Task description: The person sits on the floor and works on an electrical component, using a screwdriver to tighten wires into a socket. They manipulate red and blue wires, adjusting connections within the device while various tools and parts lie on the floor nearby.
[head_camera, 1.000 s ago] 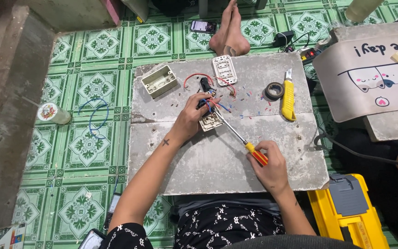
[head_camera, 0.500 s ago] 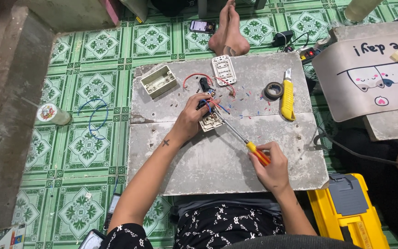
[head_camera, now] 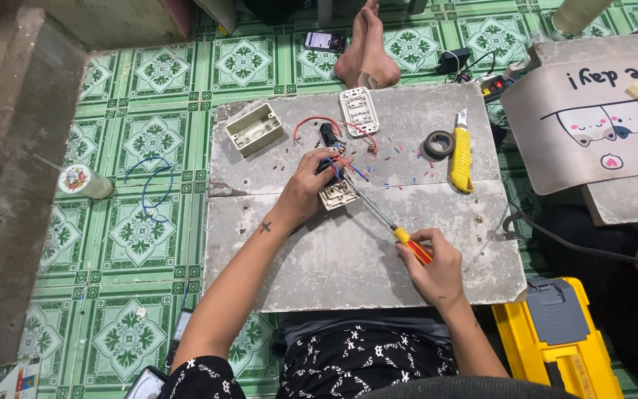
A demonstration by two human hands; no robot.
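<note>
1. Head view, the hands: two hands are being seen over one grey board (head_camera: 348,266). The left hand (head_camera: 306,191) is being closed around one small switch block (head_camera: 338,193), which is being pressed onto the board near its middle.
2. The right hand (head_camera: 431,260) is being clenched around the red-and-yellow handle of one screwdriver (head_camera: 385,222); its metal shaft is being angled up and left, with the tip being held at the switch block, just beside the left fingers.
3. Wires: red and blue wires (head_camera: 348,166) are being bunched at the switch block; their exact count cannot be told. One red wire loop (head_camera: 311,122) is lying on the board beyond the left hand.
4. Other things on the board: one beige open box (head_camera: 254,128) is lying near the far left corner, one white switch plate (head_camera: 358,111) near the far edge, one roll of black tape (head_camera: 438,142) and one yellow knife (head_camera: 461,157) just beside each other toward the right. Small cut bits of wire are being scattered between them.
5. Around the board: one coil of blue wire (head_camera: 149,188) and one small can (head_camera: 83,181) are lying on the green tiled floor (head_camera: 134,244) to the left. One yellow case (head_camera: 563,340) is lying at the near right. One phone (head_camera: 325,41) and another person's bare feet (head_camera: 367,52) are being seen beyond the far edge.
</note>
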